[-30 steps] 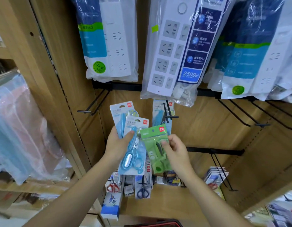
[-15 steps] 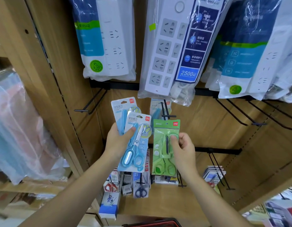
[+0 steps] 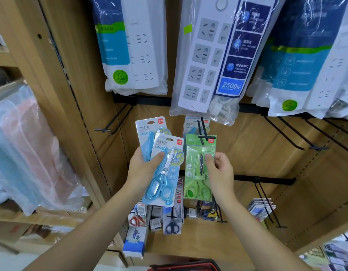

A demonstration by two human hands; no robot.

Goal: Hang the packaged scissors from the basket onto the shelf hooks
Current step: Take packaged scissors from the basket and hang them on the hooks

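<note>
Raised green pack (image 3: pixel 191 165) upright, maybe hooked, pinched by right hand (image 3: pixel 221 173); left hand (image 3: pixel 140 170) grips blue packs (image 3: pixel 166 184).

One view on record: a wide-angle camera worn on the head. It faces the shelf's back panel (image 3: pixel 257 149) at close range. Power strip packs (image 3: pixel 208 55) fill the top edge, the hooks (image 3: pixel 317 148) cross mid-frame, and a basket rim (image 3: pixel 184 267) cuts the bottom edge. Straight lines bow towards the margins.
</note>
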